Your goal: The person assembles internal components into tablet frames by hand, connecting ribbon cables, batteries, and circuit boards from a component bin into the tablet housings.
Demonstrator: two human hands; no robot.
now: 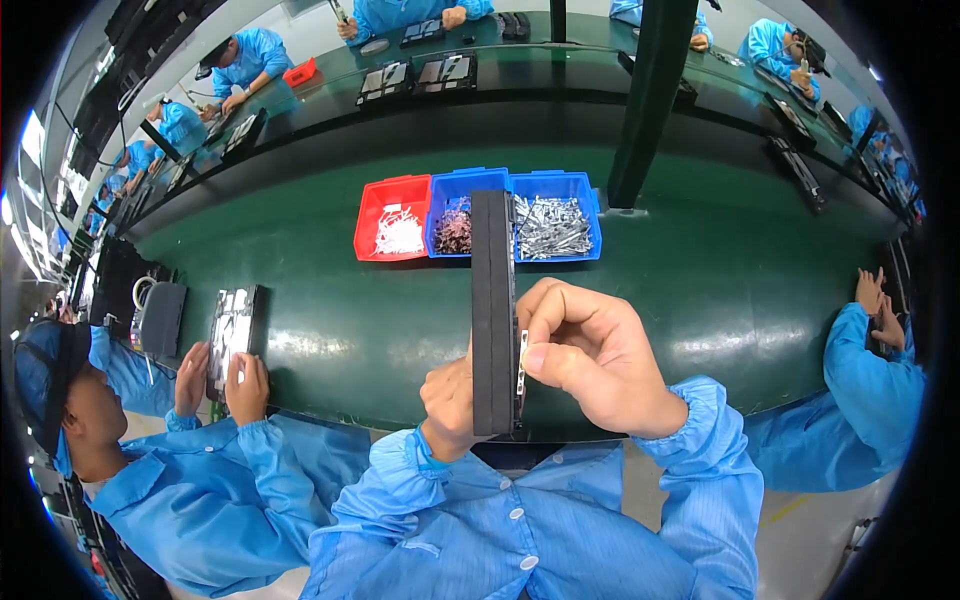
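Note:
My left hand (449,402) is closed on a thick black slab-like tray (492,310), which stands on edge before me; some of its fingers are hidden behind it. At the tray's right face my right hand (597,350) pinches a narrow whitish strip with dark spots (522,362) between thumb and forefinger. The strip is close against the tray, but whether it touches cannot be made out. Beyond the tray, a red bin (368,225) holds small white pieces. A blue bin (466,183) with brownish-pink parts is partly covered by the tray, and another blue bin (592,235) holds silvery metal strips.
A green table (400,330) spreads under the bins. At left, a co-worker's hands (246,388) touch a tray with pale parts (236,315); another person's hands (873,300) are at the far right. A dark green post (648,110) rises behind the bins, near a raised shelf with trays (445,72).

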